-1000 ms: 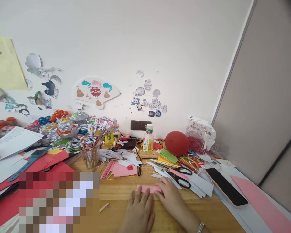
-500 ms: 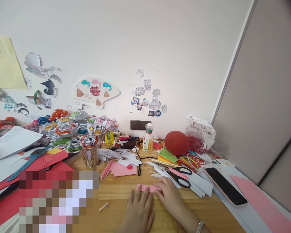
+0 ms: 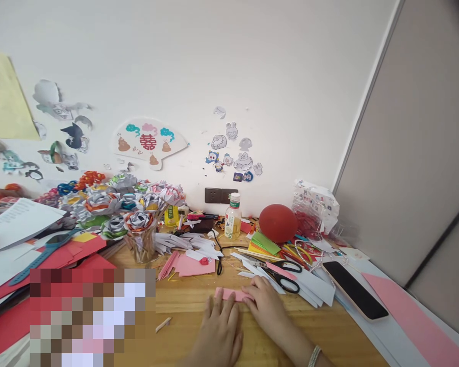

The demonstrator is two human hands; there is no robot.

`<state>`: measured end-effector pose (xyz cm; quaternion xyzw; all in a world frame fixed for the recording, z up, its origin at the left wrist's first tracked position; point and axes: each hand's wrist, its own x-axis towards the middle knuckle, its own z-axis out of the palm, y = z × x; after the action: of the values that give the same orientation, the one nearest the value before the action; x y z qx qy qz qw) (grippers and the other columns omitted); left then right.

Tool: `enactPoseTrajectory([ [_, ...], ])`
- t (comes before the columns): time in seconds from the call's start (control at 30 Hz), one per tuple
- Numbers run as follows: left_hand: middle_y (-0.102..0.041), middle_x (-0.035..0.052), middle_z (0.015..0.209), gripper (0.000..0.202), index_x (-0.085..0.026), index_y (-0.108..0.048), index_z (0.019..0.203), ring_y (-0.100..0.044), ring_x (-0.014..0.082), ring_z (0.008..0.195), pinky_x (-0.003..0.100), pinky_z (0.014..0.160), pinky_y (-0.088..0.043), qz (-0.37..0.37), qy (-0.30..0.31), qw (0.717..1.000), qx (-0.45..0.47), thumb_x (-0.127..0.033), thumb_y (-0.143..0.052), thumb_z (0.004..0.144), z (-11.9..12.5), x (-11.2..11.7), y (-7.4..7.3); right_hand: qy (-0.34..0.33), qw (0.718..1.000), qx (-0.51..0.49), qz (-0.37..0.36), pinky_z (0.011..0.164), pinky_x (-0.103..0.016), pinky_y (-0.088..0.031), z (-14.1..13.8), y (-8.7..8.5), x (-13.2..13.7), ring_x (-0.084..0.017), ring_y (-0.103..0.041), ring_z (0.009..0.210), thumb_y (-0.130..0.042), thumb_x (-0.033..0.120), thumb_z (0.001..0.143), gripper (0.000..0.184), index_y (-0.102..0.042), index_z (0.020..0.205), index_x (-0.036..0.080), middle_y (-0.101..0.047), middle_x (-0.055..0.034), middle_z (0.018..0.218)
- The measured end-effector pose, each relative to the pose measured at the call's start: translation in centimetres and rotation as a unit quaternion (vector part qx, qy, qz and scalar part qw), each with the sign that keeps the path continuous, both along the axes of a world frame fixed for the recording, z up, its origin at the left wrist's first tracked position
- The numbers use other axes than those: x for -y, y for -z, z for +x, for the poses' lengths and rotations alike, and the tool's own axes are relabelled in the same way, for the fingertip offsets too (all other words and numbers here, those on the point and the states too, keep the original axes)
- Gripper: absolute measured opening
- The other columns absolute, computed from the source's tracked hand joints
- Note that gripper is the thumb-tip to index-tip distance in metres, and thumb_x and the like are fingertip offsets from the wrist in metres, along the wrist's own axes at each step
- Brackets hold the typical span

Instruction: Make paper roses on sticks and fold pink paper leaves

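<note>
A small folded pink paper strip (image 3: 229,293) lies on the wooden desk (image 3: 183,316) in front of me. My left hand (image 3: 219,331) lies flat just below it, fingers stretched out, fingertips at the strip's near edge. My right hand (image 3: 265,305) rests at the strip's right end, fingers bent down and pressing on the paper. A bracelet sits on my right wrist.
Black scissors (image 3: 285,278) lie on white paper scraps to the right. A phone (image 3: 354,296), a red ball (image 3: 278,223), a small bottle (image 3: 233,216), a jar of paper flowers (image 3: 141,239) and pink sheets (image 3: 193,265) crowd the desk. Red paper is piled at left.
Both hands stay on the pink strip almost unmoved. The view has tilted slightly, shifting everything up a little.
</note>
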<state>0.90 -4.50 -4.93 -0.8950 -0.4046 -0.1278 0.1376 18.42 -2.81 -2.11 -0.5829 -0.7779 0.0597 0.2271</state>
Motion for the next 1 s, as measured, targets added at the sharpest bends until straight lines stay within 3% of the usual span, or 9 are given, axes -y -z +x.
enactPoseTrajectory([
  [0.2, -0.054, 0.0094, 0.131, 0.048, -0.02, -0.05, 0.126, -0.042, 0.0387, 0.123, 0.05, 0.098, -0.034, 0.004, 0.001, 1.0, -0.006, -0.023, -0.051, 0.078, 0.0, -0.2, 0.3, -0.025, 0.996, 0.054, 0.059, 0.083, -0.036, -0.041, -1.1, -0.1, 1.2, -0.024, -0.051, 0.099, -0.049, 0.015, 0.089, 0.025, -0.066, 0.104, 0.026, -0.058, -0.007, 0.11],
  [0.33, -0.055, 0.01, 0.131, 0.049, -0.019, -0.047, 0.13, -0.043, 0.0367, 0.123, 0.049, 0.1, -0.032, 0.017, -0.001, 1.0, 0.002, -0.025, -0.048, 0.082, 0.0, -0.3, 0.9, -0.065, 0.99, 0.095, 0.087, 0.085, -0.041, -0.041, -1.6, 0.2, 1.4, -0.026, -0.052, 0.099, -0.041, 0.013, 0.092, 0.029, -0.066, 0.106, 0.02, -0.06, -0.0114, 0.109],
  [0.53, -0.054, 0.0093, 0.132, 0.043, -0.023, -0.05, 0.128, -0.042, 0.0339, 0.125, 0.048, 0.105, -0.027, 0.003, 0.006, 1.0, 0.012, -0.029, -0.049, 0.085, -0.3, -0.2, 0.8, -0.061, 0.991, 0.114, 0.019, 0.09, -0.045, -0.037, -0.1, -1.8, 2.0, -0.03, -0.05, 0.105, -0.046, 0.022, 0.09, 0.027, -0.071, 0.099, 0.022, -0.062, -0.0117, 0.111],
  [0.63, -0.05, 0.0108, 0.136, 0.042, -0.022, -0.052, 0.126, -0.039, 0.0356, 0.128, 0.051, 0.104, -0.03, -0.059, 0.006, 0.998, 0.003, -0.03, -0.049, 0.085, -0.4, 0.0, -0.6, -0.075, 0.99, 0.114, -0.035, 0.092, -0.045, -0.037, 1.2, -3.0, 2.4, -0.03, -0.047, 0.111, -0.046, 0.022, 0.09, 0.028, -0.072, 0.1, 0.023, -0.059, -0.0101, 0.12],
  [0.77, -0.043, 0.0163, 0.14, 0.058, -0.012, -0.042, 0.135, -0.036, 0.0339, 0.131, 0.05, 0.105, -0.032, -0.184, -0.021, 0.982, -0.023, -0.023, -0.05, 0.079, -1.0, -0.1, -3.6, -0.066, 0.993, 0.086, -0.055, 0.094, -0.044, -0.037, 2.3, -3.4, 2.6, -0.029, -0.047, 0.112, -0.044, 0.021, 0.089, 0.029, -0.072, 0.097, 0.024, -0.058, -0.0082, 0.123],
  [0.87, -0.047, 0.0165, 0.137, 0.058, -0.011, -0.045, 0.133, -0.04, 0.029, 0.129, 0.043, 0.106, -0.034, -0.217, -0.044, 0.975, -0.008, -0.018, -0.05, 0.075, -1.9, -0.5, -5.7, -0.066, 0.994, 0.063, -0.061, 0.095, -0.043, -0.037, 2.6, -3.4, 2.5, -0.028, -0.047, 0.111, -0.044, 0.023, 0.09, 0.03, -0.074, 0.091, 0.023, -0.06, -0.0075, 0.121],
  [1.0, -0.052, 0.012, 0.134, 0.054, -0.017, -0.052, 0.128, -0.046, 0.0267, 0.125, 0.046, 0.107, -0.031, -0.235, -0.023, 0.972, -0.013, -0.015, -0.048, 0.074, -3.1, -0.8, -7.7, -0.078, 0.994, 0.047, -0.069, 0.097, -0.042, -0.035, 2.8, -3.5, 2.3, -0.027, -0.046, 0.113, -0.043, 0.025, 0.091, 0.032, -0.074, 0.085, 0.024, -0.058, -0.0061, 0.124],
])
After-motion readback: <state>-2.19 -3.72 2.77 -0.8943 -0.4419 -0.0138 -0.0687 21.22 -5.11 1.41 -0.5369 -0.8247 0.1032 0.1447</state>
